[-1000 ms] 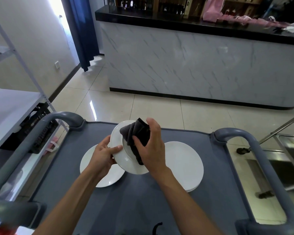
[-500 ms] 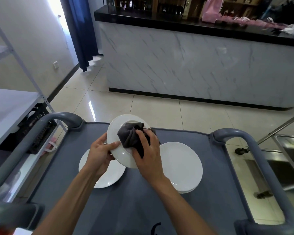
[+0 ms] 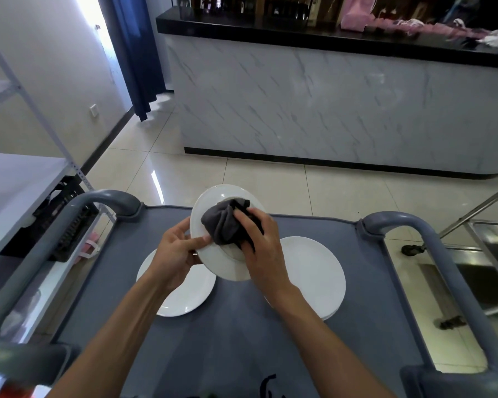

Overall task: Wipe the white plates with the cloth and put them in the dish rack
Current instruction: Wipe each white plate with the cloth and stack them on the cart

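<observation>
I hold a white plate (image 3: 213,196) tilted up above the grey cart top (image 3: 236,334). My left hand (image 3: 176,254) pinches its left rim, thumb on the face. My right hand (image 3: 263,248) grips a bunched dark grey cloth (image 3: 223,222) and presses it against the plate's centre. A single white plate (image 3: 184,294) lies flat on the cart under my left hand. At the right, a small stack of white plates (image 3: 319,277) rests on the cart. No dish rack shows clearly.
Grey cart handles rise at left (image 3: 69,222) and right (image 3: 443,254). A white metal shelf (image 3: 18,179) with a black crate (image 3: 66,225) under it stands at left. A steel sink unit (image 3: 495,262) is at right. A marble counter (image 3: 328,104) lies ahead across tiled floor.
The plate has tipped more upright and risen slightly. My right hand has slid the cloth from the plate's upper right edge onto its centre. My left hand keeps its hold on the rim.
</observation>
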Tool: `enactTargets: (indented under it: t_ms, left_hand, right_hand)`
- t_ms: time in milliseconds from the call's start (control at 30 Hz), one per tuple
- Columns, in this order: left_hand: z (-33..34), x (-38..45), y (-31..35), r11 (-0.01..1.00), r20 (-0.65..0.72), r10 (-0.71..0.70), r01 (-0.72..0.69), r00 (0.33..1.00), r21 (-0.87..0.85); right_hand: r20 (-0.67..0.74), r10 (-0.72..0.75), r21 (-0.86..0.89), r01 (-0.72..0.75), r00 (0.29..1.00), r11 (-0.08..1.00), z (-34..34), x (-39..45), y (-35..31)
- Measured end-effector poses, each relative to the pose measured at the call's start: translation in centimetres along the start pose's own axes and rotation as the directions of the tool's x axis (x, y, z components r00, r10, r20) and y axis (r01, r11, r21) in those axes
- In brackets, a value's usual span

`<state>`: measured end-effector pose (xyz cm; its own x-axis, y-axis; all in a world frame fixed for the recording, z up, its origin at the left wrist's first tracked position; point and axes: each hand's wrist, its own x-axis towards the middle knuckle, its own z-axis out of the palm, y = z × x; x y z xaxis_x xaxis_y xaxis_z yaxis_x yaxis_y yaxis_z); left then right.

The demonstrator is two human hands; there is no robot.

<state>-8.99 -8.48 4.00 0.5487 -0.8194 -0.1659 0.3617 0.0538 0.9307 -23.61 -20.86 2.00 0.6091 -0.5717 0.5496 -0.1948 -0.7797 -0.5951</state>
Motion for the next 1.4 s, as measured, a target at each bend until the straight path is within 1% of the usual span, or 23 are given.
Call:
enactTargets:
  t_ms: [133,333,433,567,733,867,967,1167,1400]
  left_hand:
    - [0.1,0.3,0.4,1.000,-0.007,0.023,-0.023,1.000,-0.003]
    - [-0.4,0.6,0.2,0.997,-0.030,0.056,-0.054,0.998,0.051]
    - [-0.4,0.2,-0.2,0.998,-0.023,0.052,-0.051,0.998,0.043]
    - [-0.7,-0.5,-0.1,0.998,0.019,0.054,-0.054,0.998,0.008]
    - [-2.0,-0.9,0.2,0.999,-0.005,0.045,-0.045,0.999,-0.010]
    - [-3.0,-1.2,0.3,0.996,-0.020,0.052,-0.054,0.998,-0.074]
    - [-3.5,-1.1,0.3,0.991,-0.042,0.053,-0.057,0.998,-0.121]
    - [-3.5,-1.1,0.6,0.973,-0.114,0.045,-0.070,0.992,-0.219]
    - [-3.4,-0.6,1.2,0.953,-0.183,0.078,-0.127,0.980,-0.276]
  right_hand:
    - [-0.040,-0.041,-0.004,0.040,0.998,0.999,0.0,1.6,-0.9]
    - [-0.100,-0.068,0.024,0.071,0.993,0.997,1.0,2.6,-2.7]
    - [-0.102,-0.096,0.022,0.098,0.990,0.995,1.7,3.7,-3.5]
    - [-0.092,-0.033,0.017,0.035,0.995,0.999,2.1,5.2,-3.6]
    - [-0.069,0.040,0.021,-0.039,0.997,0.999,1.8,6.3,-2.4]
    - [-0.062,0.099,0.028,-0.097,0.993,0.995,1.3,6.8,-1.5]
    - [-0.047,0.148,0.043,-0.146,0.988,0.988,0.9,6.8,-0.9]
    - [-0.046,0.194,0.044,-0.192,0.980,0.980,0.7,5.7,-0.2]
    - [-0.053,0.260,0.135,-0.251,0.964,0.958,0.8,2.9,-0.1]
